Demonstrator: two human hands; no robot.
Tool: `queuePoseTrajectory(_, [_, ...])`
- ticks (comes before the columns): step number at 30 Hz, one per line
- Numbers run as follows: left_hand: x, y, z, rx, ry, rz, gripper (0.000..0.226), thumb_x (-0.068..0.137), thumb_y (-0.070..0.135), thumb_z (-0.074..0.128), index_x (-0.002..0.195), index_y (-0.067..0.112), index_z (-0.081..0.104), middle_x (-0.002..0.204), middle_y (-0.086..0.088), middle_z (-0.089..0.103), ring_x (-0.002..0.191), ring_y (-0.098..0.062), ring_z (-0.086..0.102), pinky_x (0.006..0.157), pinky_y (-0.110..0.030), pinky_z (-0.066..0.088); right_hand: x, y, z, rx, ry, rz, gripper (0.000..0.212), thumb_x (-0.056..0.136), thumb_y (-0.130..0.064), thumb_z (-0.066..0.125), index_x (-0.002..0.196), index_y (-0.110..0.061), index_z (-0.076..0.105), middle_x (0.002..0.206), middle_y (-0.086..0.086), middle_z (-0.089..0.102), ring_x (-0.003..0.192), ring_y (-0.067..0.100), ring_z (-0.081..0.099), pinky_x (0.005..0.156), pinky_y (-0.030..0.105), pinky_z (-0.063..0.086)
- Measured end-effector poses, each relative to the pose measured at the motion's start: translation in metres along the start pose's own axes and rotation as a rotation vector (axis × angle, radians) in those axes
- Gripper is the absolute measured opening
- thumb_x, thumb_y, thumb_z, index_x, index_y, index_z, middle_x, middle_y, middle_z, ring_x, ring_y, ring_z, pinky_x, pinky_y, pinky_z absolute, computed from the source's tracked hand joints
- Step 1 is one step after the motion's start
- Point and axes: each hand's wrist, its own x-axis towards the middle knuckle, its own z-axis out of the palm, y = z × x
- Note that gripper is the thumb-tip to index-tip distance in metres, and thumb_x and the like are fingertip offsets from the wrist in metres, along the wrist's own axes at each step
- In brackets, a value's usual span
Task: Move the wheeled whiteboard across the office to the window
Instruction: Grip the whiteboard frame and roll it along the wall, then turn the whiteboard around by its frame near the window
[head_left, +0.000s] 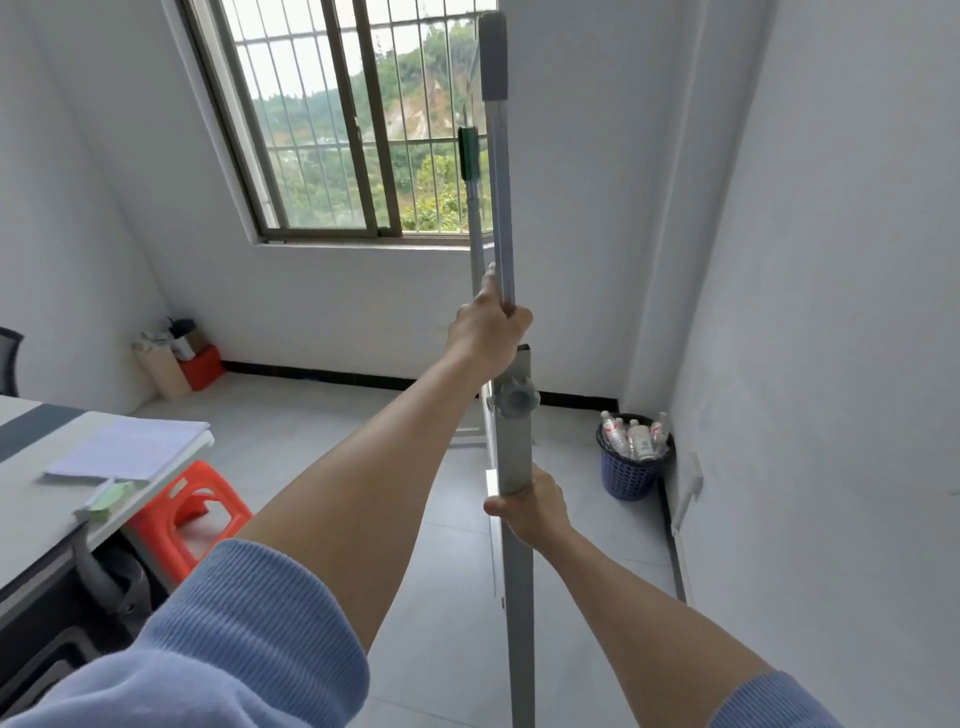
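I see the whiteboard (501, 176) edge-on, as a thin grey upright running from the top of the view down past the bottom edge; its wheels are out of sight. A grey knob (517, 401) sits on its stand post. My left hand (485, 327) is closed around the upright above the knob. Lower down, below the knob, my right hand (530, 506) grips the wider post. The barred window (343, 130) is straight ahead in the far wall, just left of the board.
A desk (36, 499) with papers stands at the left, an orange stool (189, 514) beside it. A blue basket (631, 460) of bottles sits in the right corner by the wall. Boxes and a red container (200, 366) fill the far left corner.
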Motion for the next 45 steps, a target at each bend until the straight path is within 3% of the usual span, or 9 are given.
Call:
queuePoseTrajectory(7, [0.009, -0.031, -0.016, -0.075, -0.243, 0.124, 0.080, 0.095, 0.050, 0.056, 0.159, 0.031, 0.011, 0.124, -0.010, 0.063, 0.103, -0.029, 0.064, 0.090, -0.047, 0.058, -0.018, 0.003, 0.008, -0.180, 0.053, 0.102, 0.036, 0.072, -0.044, 0.074, 0.094, -0.019, 0.061, 0.088, 0.000, 0.064, 0.086, 0.024, 0.060, 0.068, 0.032, 0.045])
queuePoseTrajectory(11, [0.001, -0.087, -0.048, -0.018, -0.365, 0.207, 0.070, 0.093, 0.056, 0.056, 0.151, 0.024, 0.036, 0.123, -0.015, 0.064, 0.100, -0.035, 0.069, 0.081, -0.049, 0.062, -0.060, -0.006, 0.019, -0.197, 0.070, 0.395, 0.045, 0.072, -0.062, 0.068, 0.093, -0.025, 0.053, 0.088, -0.002, 0.060, 0.078, 0.023, 0.063, 0.070, 0.036, 0.056])
queuePoseTrajectory(15, [0.006, -0.141, -0.094, 0.066, -0.440, 0.201, 0.035, 0.098, 0.034, 0.057, 0.118, 0.007, 0.068, 0.102, -0.024, 0.072, 0.088, -0.045, 0.072, 0.076, -0.051, 0.062, -0.095, -0.036, 0.033, -0.450, 0.003, 0.679, 0.066, 0.087, -0.061, 0.056, 0.136, -0.017, 0.049, 0.132, 0.014, 0.058, 0.116, 0.034, 0.061, 0.098, 0.043, 0.052])
queuePoseTrajectory(17, [0.011, -0.164, -0.119, 0.170, -0.449, 0.241, 0.029, 0.097, 0.027, 0.059, 0.111, 0.006, 0.071, 0.106, -0.025, 0.073, 0.086, -0.042, 0.069, 0.083, -0.044, 0.060, -0.102, -0.053, 0.053, -0.537, -0.034, 0.733, 0.063, 0.091, -0.053, 0.056, 0.137, -0.011, 0.049, 0.128, 0.015, 0.060, 0.114, 0.032, 0.062, 0.098, 0.040, 0.051])
queuePoseTrajectory(21, [0.027, -0.205, -0.162, 0.307, -0.421, 0.295, 0.021, 0.093, 0.023, 0.059, 0.104, 0.009, 0.073, 0.105, -0.020, 0.073, 0.096, -0.037, 0.067, 0.086, -0.039, 0.055, -0.077, -0.094, 0.090, -0.685, 0.064, 0.537, 0.025, 0.093, -0.037, 0.057, 0.100, -0.013, 0.054, 0.094, 0.006, 0.058, 0.088, 0.028, 0.060, 0.072, 0.033, 0.046])
queuePoseTrajectory(26, [0.066, -0.263, -0.217, 0.382, -0.371, 0.252, 0.024, 0.095, 0.024, 0.057, 0.110, 0.013, 0.072, 0.110, -0.016, 0.070, 0.098, -0.033, 0.066, 0.090, -0.040, 0.055, -0.010, -0.162, 0.133, -0.738, 0.115, 0.330, 0.030, 0.086, -0.035, 0.059, 0.066, -0.018, 0.045, 0.072, 0.001, 0.052, 0.076, 0.027, 0.054, 0.058, 0.028, 0.035])
queuePoseTrajectory(34, [0.180, -0.362, -0.252, 0.370, -0.292, 0.069, 0.019, 0.091, 0.022, 0.057, 0.098, 0.016, 0.074, 0.105, -0.012, 0.072, 0.094, -0.031, 0.067, 0.083, -0.033, 0.054, 0.165, -0.216, 0.183, -0.822, 0.094, 0.150, 0.032, 0.087, -0.043, 0.059, 0.104, -0.016, 0.064, 0.104, 0.007, 0.066, 0.084, 0.027, 0.055, 0.072, 0.030, 0.041])
queuePoseTrajectory(39, [0.305, -0.398, -0.243, 0.357, -0.265, 0.003, 0.015, 0.092, 0.022, 0.057, 0.095, 0.018, 0.072, 0.093, -0.008, 0.068, 0.081, -0.028, 0.063, 0.082, -0.032, 0.055, 0.316, -0.239, 0.189, -0.788, 0.104, 0.106, 0.036, 0.088, -0.041, 0.058, 0.112, -0.015, 0.064, 0.112, 0.007, 0.067, 0.099, 0.028, 0.063, 0.074, 0.031, 0.042])
queuePoseTrajectory(45, [0.450, -0.407, -0.223, 0.291, -0.270, -0.055, 0.015, 0.093, 0.022, 0.057, 0.085, 0.019, 0.069, 0.090, -0.009, 0.070, 0.092, -0.033, 0.072, 0.081, -0.041, 0.060, 0.461, -0.256, 0.169, -0.740, 0.111, 0.146, 0.042, 0.088, -0.038, 0.057, 0.125, -0.018, 0.061, 0.125, 0.005, 0.064, 0.111, 0.027, 0.061, 0.085, 0.034, 0.048])
